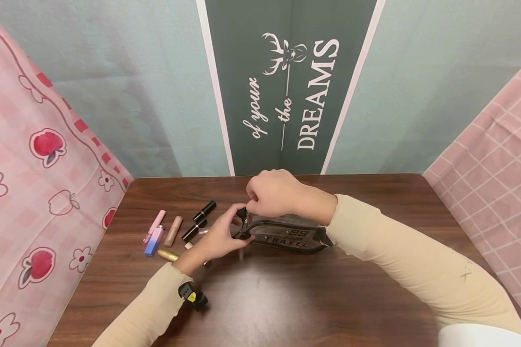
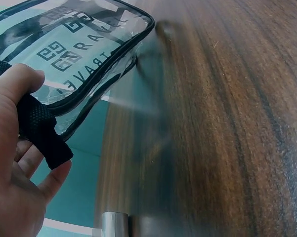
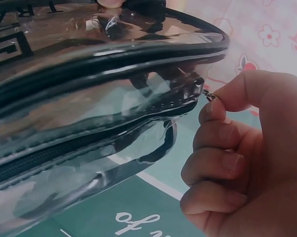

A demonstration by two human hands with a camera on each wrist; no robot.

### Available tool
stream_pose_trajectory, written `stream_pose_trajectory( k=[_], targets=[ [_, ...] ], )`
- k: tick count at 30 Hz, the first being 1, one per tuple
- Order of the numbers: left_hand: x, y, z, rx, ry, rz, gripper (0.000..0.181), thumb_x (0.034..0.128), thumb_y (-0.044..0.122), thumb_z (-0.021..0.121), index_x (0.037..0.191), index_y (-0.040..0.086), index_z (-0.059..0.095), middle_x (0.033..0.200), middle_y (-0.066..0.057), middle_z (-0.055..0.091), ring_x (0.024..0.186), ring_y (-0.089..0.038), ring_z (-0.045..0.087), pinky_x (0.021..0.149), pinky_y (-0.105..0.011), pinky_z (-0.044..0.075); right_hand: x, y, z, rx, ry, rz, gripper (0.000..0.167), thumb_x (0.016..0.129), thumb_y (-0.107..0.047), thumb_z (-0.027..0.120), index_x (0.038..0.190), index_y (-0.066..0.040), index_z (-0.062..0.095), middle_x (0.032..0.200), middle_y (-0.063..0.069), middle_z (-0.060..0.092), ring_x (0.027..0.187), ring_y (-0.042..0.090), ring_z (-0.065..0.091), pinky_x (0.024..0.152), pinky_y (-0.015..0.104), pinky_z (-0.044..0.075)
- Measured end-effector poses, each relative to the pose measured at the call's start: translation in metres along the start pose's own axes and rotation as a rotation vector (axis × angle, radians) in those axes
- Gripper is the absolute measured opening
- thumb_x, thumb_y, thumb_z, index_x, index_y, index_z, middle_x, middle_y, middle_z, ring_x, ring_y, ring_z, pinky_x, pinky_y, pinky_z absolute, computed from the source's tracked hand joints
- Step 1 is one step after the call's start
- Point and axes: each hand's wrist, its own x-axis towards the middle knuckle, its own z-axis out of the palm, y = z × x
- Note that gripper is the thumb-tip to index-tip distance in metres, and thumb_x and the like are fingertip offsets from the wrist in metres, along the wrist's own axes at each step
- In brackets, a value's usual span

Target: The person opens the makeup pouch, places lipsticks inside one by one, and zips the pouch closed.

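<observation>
A clear bag [image 1: 286, 237] with black edging and "TRAVEL" lettering stands on the table. At its left end, my left hand [image 1: 219, 236] grips it, and in the left wrist view the thumb and fingers of that hand [image 2: 20, 143] curl round a black fabric strap [image 2: 42, 131]. Over the same end is my right hand [image 1: 275, 193]. In the right wrist view, thumb and index finger of this hand [image 3: 242, 153] pinch a small metal zipper pull [image 3: 209, 95] at the end of the bag's black zipper [image 3: 54, 150], the other fingers curled.
Left of the bag on the brown table [image 1: 286, 308] lie a pink tube [image 1: 157, 220], a blue and pink tube [image 1: 154, 241], a tan tube [image 1: 173, 231], black tubes [image 1: 205, 211] and a gold item [image 1: 168, 255]. A silver cap [image 2: 114, 224] shows beside my left hand. Patterned cloths hang around the table.
</observation>
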Motion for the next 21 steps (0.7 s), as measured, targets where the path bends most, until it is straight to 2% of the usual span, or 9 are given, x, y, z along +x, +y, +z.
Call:
stream_pose_trajectory(
  k=[13,21],
  targets=[
    [-0.0023,-0.0036,0.0004,-0.022,-0.026,-0.054,0.068,0.0836,0.008,0.083,0.140,0.013,0.044,0.122,-0.008,0.061,0.105,-0.032,0.063,0.085,-0.052,0.055,-0.0051,0.0056,0.0006,0.048,0.011,0.029,0.029,0.085,-0.022,0.061,0.060,-0.022,0.047,0.053,-0.009,0.037,0.052,0.011,0.039,0.048,0.028,0.026],
    [-0.0018,-0.0065,0.0023,-0.007,-0.026,-0.029,0.067,0.0829,0.007,0.083,0.138,0.012,0.045,0.119,-0.007,0.064,0.102,-0.029,0.064,0.083,-0.046,0.056,-0.0094,0.0081,0.0047,0.073,0.012,0.042,0.028,0.084,-0.021,0.061,0.060,-0.022,0.047,0.054,-0.009,0.037,0.053,0.011,0.039,0.048,0.029,0.026]
  ],
)
